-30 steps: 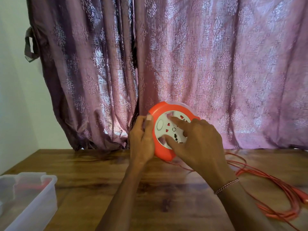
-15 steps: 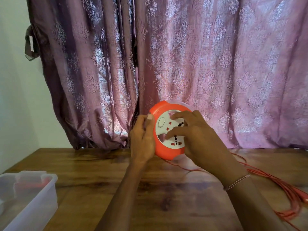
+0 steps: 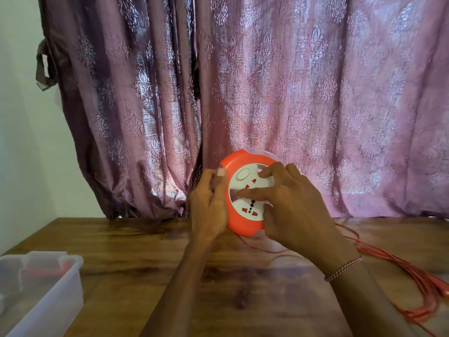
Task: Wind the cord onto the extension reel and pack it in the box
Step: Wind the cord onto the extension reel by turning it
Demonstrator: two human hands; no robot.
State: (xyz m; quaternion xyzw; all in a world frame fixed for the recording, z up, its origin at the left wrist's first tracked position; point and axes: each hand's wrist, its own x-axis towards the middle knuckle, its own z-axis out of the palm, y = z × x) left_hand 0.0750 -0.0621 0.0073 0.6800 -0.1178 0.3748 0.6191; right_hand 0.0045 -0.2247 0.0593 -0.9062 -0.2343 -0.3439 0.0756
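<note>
Most of the orange cord (image 3: 401, 265) lies loose on the table (image 3: 145, 251), so winding seems barely begun: the left hand (image 3: 209, 205) grips the upright reel (image 3: 243, 227), the right hand (image 3: 296, 210) presses extended fingers on its face, and the box (image 3: 48, 288) waits.

Left hand (image 3: 209, 203) gripping reel (image 3: 243, 228), right fingers (image 3: 252, 192) on socket face

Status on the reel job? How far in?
Early. Done: reel held above the table. In hand: left hand grips its orange rim, right hand presses fingertips on the white socket face, apparently winding. Left: a long bundle of cord lies loose on the table; the reel is not in the box yet.
</note>
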